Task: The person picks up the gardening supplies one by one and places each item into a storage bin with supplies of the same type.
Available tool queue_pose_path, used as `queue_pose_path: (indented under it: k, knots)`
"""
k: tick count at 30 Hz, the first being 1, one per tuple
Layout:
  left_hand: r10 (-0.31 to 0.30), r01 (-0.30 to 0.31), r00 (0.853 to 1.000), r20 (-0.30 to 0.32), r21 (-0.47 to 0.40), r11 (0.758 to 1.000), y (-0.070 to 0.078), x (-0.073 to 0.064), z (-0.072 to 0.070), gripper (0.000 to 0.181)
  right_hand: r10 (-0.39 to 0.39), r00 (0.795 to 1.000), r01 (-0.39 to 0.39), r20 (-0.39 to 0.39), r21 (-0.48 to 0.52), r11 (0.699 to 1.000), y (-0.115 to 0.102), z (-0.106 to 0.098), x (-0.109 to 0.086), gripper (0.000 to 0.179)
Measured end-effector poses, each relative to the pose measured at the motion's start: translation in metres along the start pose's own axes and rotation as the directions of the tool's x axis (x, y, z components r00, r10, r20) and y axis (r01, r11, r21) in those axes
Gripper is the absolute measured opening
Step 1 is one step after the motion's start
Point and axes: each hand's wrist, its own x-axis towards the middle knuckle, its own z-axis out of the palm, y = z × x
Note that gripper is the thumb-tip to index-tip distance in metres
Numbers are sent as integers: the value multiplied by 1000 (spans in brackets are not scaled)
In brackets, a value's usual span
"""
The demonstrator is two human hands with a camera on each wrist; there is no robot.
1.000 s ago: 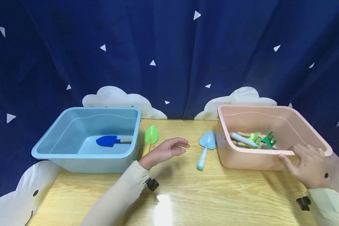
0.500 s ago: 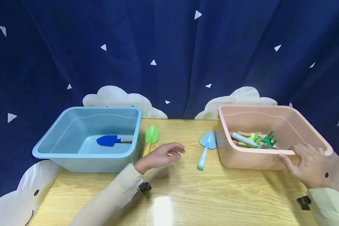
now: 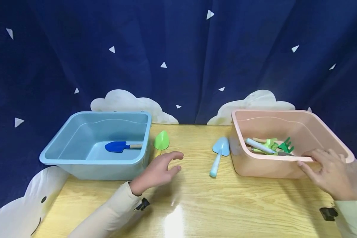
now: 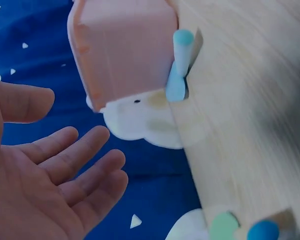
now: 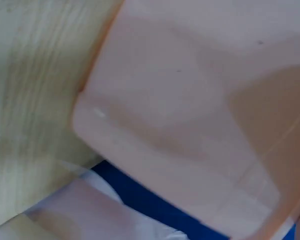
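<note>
My left hand (image 3: 156, 172) hovers over the table with thumb and fingers spread, holding nothing. Just beyond it lies a green trowel (image 3: 161, 140), its yellow handle mostly hidden behind the hand. The left wrist view shows the palm with loosely bent fingers (image 4: 92, 150). At the right, my right hand (image 3: 330, 172) grips the near rim of a pink tub (image 3: 264, 168), thumb outside and fingers over the edge. Inside the tub are a white-blue handle (image 3: 260, 146), a light green tool (image 3: 270, 143) and a dark green hand rake (image 3: 286, 145). The right wrist view shows mostly the tub's wall (image 5: 190, 110).
A light blue trowel (image 3: 221, 147) lies on the wooden table (image 3: 226, 201) beside the pink tub. To the left stands a blue tub (image 3: 98, 162) holding a dark blue trowel (image 3: 116, 146) with a wooden handle. A dark blue curtain (image 3: 178, 39) hangs behind.
My left hand has drawn back left and toward me, its thumb and fingers spreading wider. The right hand stays on the pink tub's rim.
</note>
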Motion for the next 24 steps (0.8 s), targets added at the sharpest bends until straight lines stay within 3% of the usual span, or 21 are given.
queue_pose_path:
  k: [7,11,15,19,24]
  knots:
    - [3,5,996,-88,98,995,3,-19,-13,38,9,1000,-8,-25,51,999,-14,-2,14,28]
    - [6,21,985,-175,152,988,9,-33,-23,38,2,1000,-1,-26,66,998,-29,-4,25,32]
    - [93,-36,958,-273,205,978,12,-46,-38,39,9,1000,-8,0,104,995,-46,-7,36,36]
    - [203,-97,914,-350,298,950,5,-55,-51,40,-26,1000,26,-7,125,992,-61,-8,47,38]
    - [276,-88,871,-406,424,901,-8,-67,-62,43,-72,997,72,-6,167,983,-77,-4,59,36]
